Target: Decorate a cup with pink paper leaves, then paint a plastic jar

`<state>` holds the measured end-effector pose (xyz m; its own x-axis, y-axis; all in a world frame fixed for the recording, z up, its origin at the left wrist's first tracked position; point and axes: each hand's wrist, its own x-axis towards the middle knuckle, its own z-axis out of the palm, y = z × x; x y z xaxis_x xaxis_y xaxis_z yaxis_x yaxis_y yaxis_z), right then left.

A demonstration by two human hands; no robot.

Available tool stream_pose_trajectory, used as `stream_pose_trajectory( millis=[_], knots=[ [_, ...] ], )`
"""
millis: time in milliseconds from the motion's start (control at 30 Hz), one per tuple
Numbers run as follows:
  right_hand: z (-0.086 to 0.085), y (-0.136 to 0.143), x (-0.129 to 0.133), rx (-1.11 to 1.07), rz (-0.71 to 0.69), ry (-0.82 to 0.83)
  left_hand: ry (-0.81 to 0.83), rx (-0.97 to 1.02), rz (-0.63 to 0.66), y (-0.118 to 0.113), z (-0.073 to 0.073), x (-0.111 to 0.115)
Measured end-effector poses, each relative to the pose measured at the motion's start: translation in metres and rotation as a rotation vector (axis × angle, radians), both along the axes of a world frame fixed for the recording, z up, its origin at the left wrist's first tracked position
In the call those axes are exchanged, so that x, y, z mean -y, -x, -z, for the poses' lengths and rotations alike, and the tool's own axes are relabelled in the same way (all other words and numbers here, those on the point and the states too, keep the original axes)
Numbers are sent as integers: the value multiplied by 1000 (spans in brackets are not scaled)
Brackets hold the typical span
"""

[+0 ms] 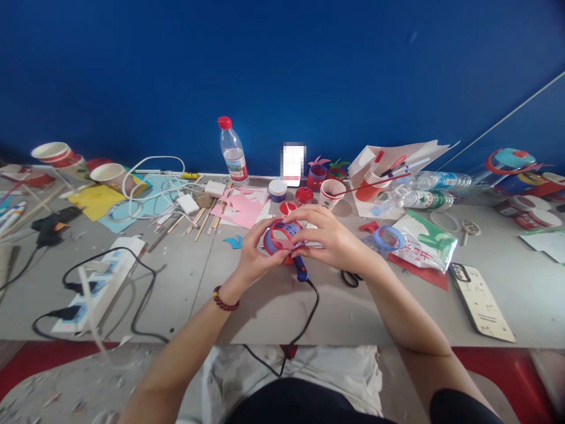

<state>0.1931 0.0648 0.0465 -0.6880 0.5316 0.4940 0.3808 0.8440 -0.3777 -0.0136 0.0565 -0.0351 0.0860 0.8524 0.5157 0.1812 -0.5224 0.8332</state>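
Note:
Near the middle of the table, my left hand (258, 250) and my right hand (326, 235) hold a small red-rimmed, blue-and-purple cup (270, 238) between them. My left fingers wrap its left side, with the thumb at the near rim. From the right, my right fingers reach over and press at the rim, where a small pinkish piece seems to lie; its shape is unclear. Just below the cup sits a blue tool (301, 270) with a black cord, its front end hidden by my hands and the cup.
A power strip (106, 282) and cords lie left. Behind are a bottle (233, 156), paint jars (278, 189), pink paper (241, 206) and a paper cup (331, 194). Black scissors (352, 278), a plastic packet (426, 241) and a phone (482, 303) lie right.

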Motion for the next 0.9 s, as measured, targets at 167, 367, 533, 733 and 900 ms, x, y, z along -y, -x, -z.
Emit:
stream_pose_trajectory(
  millis=[167, 367, 533, 733, 900],
  knots=[
    [3, 0, -2, -29, -31, 24, 41, 48, 38, -1, 0, 0],
    [6, -1, -9, -72, -85, 165, 192, 75, 88, -2, 0, -1],
    [6, -3, -9, -130, -42, 286, 286, 131, 129, -3, 0, -2],
    [10, -1, -8, -206, 48, 522, 337, 149, 138, -6, -3, 0],
    [13, 2, -12, -277, 75, 678, 394, 205, 115, -6, -4, -2]
  ],
)
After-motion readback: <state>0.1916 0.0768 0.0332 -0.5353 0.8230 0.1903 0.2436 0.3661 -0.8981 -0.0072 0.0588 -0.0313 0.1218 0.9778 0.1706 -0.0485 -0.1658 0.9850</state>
